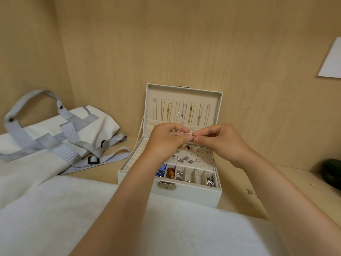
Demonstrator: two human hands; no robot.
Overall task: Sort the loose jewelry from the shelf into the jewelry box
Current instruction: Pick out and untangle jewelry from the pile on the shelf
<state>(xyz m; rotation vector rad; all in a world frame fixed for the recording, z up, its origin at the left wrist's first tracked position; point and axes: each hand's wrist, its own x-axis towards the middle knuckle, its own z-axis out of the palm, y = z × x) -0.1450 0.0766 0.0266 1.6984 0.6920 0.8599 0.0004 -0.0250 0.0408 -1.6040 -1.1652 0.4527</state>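
Observation:
A white jewelry box [188, 195] stands open on the wooden shelf, its lid [184, 93] upright with several thin necklaces [181, 112] hanging inside. Its tray holds silver earrings [186, 159] at the back, and front compartments hold blue, amber and silver pieces. Above the tray my left hand [166, 139] and my right hand [223, 143] meet fingertip to fingertip, pinching one tiny dark ring-like piece [193, 138] between them. A small silver piece [250, 191] lies loose on the shelf to the right of the box.
A white tote bag with grey straps [60, 133] lies to the left of the box. A fluffy white cloth [55, 218] covers the foreground. A dark round object [332, 172] sits at the far right edge, and a white sheet [332, 60] hangs on the right wall.

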